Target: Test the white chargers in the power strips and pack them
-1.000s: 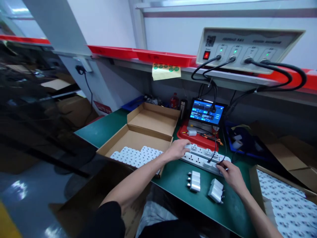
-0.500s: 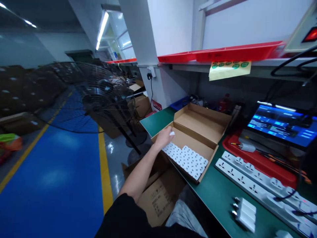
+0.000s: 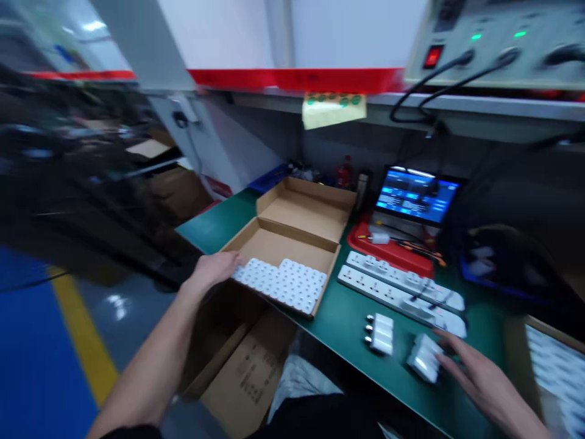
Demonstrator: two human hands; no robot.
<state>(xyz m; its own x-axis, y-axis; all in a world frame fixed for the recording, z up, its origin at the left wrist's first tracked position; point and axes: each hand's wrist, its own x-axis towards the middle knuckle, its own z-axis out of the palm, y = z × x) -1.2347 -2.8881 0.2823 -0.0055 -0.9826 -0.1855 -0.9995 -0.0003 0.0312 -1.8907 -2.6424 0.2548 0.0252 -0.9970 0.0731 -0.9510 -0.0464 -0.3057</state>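
Observation:
My left hand (image 3: 216,268) is at the left front corner of an open cardboard box (image 3: 336,259), its fingers closed together at the end of packed rows of small white plug adapters (image 3: 286,283). Whatever is in those fingers is hidden. Over the green bench, my right hand (image 3: 475,369) is slightly blurred, thumb and forefinger apart at the right edge of a cluster of white adapters (image 3: 424,358). To the left of that cluster lies another group of white adapters (image 3: 382,333) with metal pins pointing left.
Two white power strips (image 3: 388,294) lie behind the adapters, before a red tray (image 3: 395,256) and a lit screen (image 3: 417,194). Another box of white pieces (image 3: 557,366) is at right. A shelf with a red edge (image 3: 292,79) runs above. Cardboard (image 3: 251,378) lies below the bench.
The view has swung right. My left hand, which had a white piece in it above the box, has come down at the box's left front corner. My right hand has entered beside the loose adapters.

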